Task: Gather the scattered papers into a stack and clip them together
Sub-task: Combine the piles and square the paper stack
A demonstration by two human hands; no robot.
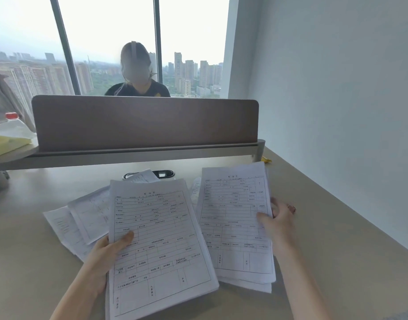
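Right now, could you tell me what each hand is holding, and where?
Left hand grips the left edge of one paper stack; right hand grips the right edge of another sheaf.

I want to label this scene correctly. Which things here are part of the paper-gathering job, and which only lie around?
Part of the job:
- left hand holding a stack of forms
- right hand gripping a second bunch of forms
- loose sheets on the desk

Only lying around:
- bottle with red cap
- yellow item by the divider
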